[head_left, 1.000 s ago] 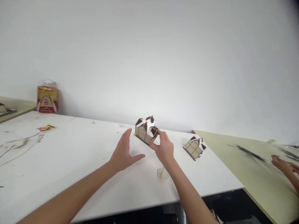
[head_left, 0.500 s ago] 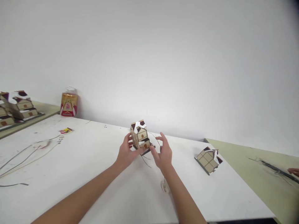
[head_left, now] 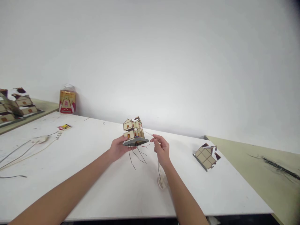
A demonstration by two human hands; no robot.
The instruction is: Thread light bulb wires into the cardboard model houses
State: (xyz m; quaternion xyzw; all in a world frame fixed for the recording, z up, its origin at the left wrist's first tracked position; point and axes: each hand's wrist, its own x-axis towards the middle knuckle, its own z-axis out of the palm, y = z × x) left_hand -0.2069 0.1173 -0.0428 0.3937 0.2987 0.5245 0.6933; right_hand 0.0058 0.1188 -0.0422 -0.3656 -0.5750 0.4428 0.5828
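Note:
My left hand [head_left: 119,148] is closed on the base of a small model house [head_left: 133,128], holding it tilted above the white table. The house has cream walls, brown trim and white snow-like patches on its roof. Several thin dark wires [head_left: 138,153] dangle from under its grey base. Just right of the house, my right hand [head_left: 161,148] pinches a thin wire [head_left: 149,134] whose end points towards the house. Below that hand, a small round whitish piece [head_left: 162,182] lies on the table with thin wires rising from it towards the hand.
Another model house [head_left: 207,157] lies on its side to the right. More houses [head_left: 22,101] stand at the far left, near a red-and-gold bottle [head_left: 67,99]. Long wires and a whitish piece [head_left: 40,139] lie on the left. Dark wires [head_left: 278,167] form a bundle on the green surface.
The model house has been turned and tipped, so its base and hanging wires now show. My right hand has come away from it, pinching a wire. Another person's fingers at the right edge are gone.

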